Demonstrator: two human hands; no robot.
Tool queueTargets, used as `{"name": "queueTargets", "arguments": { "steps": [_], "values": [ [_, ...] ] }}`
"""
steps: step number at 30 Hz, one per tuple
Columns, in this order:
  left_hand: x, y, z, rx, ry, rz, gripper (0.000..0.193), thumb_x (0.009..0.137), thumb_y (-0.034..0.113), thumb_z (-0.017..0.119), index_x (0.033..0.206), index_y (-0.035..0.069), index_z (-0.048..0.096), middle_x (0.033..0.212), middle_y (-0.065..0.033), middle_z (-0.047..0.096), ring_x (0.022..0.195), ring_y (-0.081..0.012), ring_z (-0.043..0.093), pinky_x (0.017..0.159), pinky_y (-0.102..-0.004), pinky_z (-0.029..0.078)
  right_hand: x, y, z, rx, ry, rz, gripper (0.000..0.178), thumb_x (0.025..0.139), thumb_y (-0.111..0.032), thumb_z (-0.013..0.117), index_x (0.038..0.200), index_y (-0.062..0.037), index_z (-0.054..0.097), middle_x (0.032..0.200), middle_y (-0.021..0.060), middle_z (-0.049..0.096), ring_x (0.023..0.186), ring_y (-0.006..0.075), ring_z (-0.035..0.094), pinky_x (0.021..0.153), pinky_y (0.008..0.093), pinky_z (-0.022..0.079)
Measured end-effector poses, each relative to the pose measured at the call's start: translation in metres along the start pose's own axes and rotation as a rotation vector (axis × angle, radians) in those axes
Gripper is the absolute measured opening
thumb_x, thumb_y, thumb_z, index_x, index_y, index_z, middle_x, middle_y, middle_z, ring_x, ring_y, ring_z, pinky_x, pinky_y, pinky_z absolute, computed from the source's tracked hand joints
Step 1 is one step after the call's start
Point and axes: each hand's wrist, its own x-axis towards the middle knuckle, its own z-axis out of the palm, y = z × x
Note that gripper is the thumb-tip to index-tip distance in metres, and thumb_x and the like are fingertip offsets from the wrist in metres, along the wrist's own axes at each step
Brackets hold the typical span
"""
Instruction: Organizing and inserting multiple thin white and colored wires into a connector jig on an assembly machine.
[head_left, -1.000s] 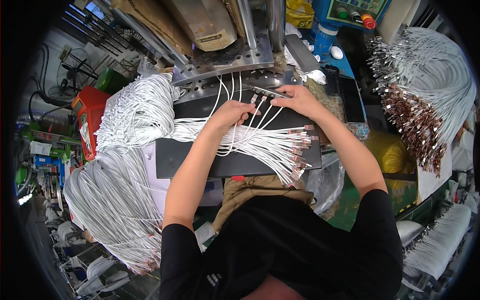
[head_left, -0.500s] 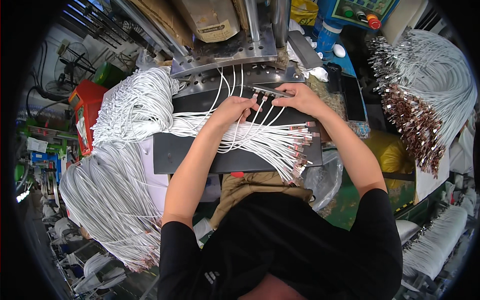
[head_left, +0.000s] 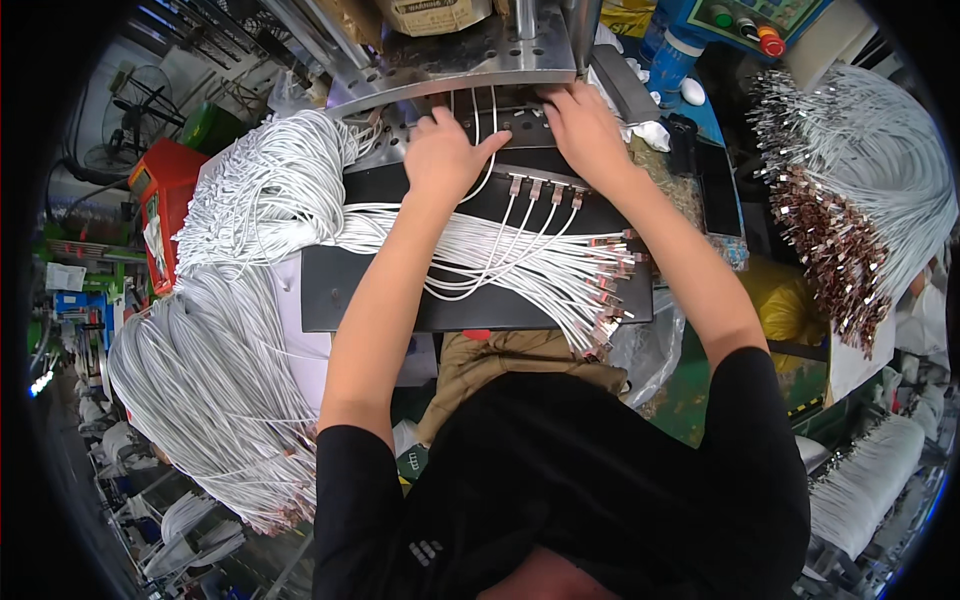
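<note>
My left hand reaches to the metal base of a press, thumb stretched out to the right and fingers apart. Opposite it, my right hand rests at the right end of the same base, fingers spread; some fingertips are hidden under the upper plate. Between them, white cables run up into the press. Nearer me, a thin metal strip lies on the black work surface, holding several cable connectors in a row. Below it spreads a bundle of white cables with connectors on their right ends.
Coiled white cables pile up at the left, with a hanging bundle below. A red box stands beyond. More cables lie at the far right, near a blue control box with buttons and a dark grey bar.
Both hands have left the metal strip with its connectors and moved forward to the press base. The strip now lies on the black surface. The view has shifted slightly.
</note>
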Motion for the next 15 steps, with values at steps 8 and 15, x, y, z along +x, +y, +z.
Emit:
{"name": "queueTargets", "arguments": {
  "steps": [8, 15],
  "values": [
    [0.014, -0.042, 0.018, -1.263, -0.602, -0.766, 0.048, 0.095, 0.036, 0.065, 0.119, -0.005, 0.059, 0.079, -0.0049, 0.062, 0.060, -0.0180, 0.055, 0.058, -0.0312, 0.045, 0.100, 0.065, 0.084, -0.059, -0.086, 0.101, 0.024, 0.088, -0.016, 0.065, 0.110, -0.0062, 0.066, 0.110, 0.0199, 0.067, 0.107, 0.0346, 0.064, 0.090, 0.0433, 0.051],
    [0.005, -0.018, -0.114, -1.154, -0.551, -0.445, 0.032, 0.101, 0.029, 0.057, 0.108, -0.001, 0.065, 0.074, 0.0026, 0.051, 0.060, -0.0079, 0.042, 0.054, -0.0263, 0.035, 0.103, 0.076, 0.095, 0.623, 0.117, 0.260, 0.023, 0.086, -0.021, 0.073, 0.104, -0.0071, 0.068, 0.102, 0.0142, 0.070, 0.100, 0.0324, 0.067, 0.085, 0.0433, 0.054]
  ]
}}
